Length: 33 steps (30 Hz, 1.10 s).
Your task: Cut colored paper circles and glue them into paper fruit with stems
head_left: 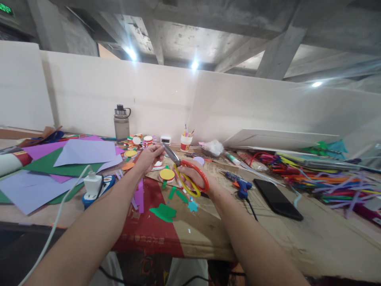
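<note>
My right hand [192,175] grips a pair of scissors [175,157] with one red and one yellow handle, fingers through the loops. The blades point up and left, their tips beside the fingertips of my left hand [150,158]. That hand is closed in a pinch; whatever it holds is too small to make out. Below the hands lie a round yellow-topped piece [167,174], green paper scraps [163,212] and a turquoise star-like cutout [193,205]. Purple paper strips [139,196] lie under my left forearm.
Coloured paper sheets [86,153] and a power strip with a charger [93,186] are at the left. A bottle [121,125] and a paper cup of pens [186,142] stand at the back. To the right are a glue gun [241,186], a phone [276,198] and pipe cleaners [321,178].
</note>
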Each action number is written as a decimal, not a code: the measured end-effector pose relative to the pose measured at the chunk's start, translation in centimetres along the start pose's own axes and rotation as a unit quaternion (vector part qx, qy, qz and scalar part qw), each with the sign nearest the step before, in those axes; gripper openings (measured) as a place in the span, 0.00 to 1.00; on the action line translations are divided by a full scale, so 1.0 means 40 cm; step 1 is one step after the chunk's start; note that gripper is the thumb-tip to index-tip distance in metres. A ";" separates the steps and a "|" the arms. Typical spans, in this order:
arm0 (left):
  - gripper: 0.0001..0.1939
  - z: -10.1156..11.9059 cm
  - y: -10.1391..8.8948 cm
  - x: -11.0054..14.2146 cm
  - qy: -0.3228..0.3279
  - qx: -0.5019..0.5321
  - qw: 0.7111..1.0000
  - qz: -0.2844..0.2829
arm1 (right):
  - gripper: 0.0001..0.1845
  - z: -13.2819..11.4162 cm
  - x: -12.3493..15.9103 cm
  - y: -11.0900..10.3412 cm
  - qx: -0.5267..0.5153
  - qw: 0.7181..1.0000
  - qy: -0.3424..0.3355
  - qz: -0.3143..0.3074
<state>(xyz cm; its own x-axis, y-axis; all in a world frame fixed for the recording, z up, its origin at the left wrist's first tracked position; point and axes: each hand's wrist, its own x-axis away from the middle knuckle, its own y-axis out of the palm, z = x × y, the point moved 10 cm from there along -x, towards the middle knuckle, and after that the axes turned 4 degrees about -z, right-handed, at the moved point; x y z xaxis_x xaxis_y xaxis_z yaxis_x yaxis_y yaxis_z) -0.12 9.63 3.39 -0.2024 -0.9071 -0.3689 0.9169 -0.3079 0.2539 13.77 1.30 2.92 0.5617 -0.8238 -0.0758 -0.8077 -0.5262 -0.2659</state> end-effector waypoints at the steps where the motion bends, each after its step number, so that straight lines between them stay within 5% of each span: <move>1: 0.16 -0.001 0.000 0.000 -0.001 0.000 1.000 0.000 | 0.10 0.000 0.001 -0.002 -0.002 1.000 0.000 0.005; 9: 0.15 -0.015 -0.009 -0.001 -0.012 0.020 1.000 0.009 | 0.09 0.003 -0.007 -0.039 0.020 0.997 -0.008 0.078; 12: 0.15 -0.034 -0.036 -0.002 -0.031 0.030 0.998 0.052 | 0.07 0.019 -0.013 -0.098 0.136 0.978 0.011 0.160; 15: 0.12 -0.051 -0.055 -0.001 -0.050 0.047 0.994 0.085 | 0.06 0.027 -0.017 -0.140 0.312 0.927 0.037 0.207; 21: 0.11 -0.053 -0.048 0.002 -0.066 0.077 0.991 0.082 | 0.15 0.078 -0.022 -0.157 0.481 0.848 0.127 0.182; 33: 0.20 -0.058 0.003 0.005 -0.054 -0.047 0.997 0.035 | 0.18 0.140 -0.016 -0.157 0.543 0.809 0.196 0.114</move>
<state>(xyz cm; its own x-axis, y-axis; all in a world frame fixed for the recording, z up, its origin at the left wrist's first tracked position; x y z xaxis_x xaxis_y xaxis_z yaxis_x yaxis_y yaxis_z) 0.75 10.07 1.27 -0.1679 -0.9525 -0.2540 0.9574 -0.2189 0.1881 19.48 6.32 -0.76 0.1480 -0.9889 0.0123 -0.1294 -0.0317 -0.9911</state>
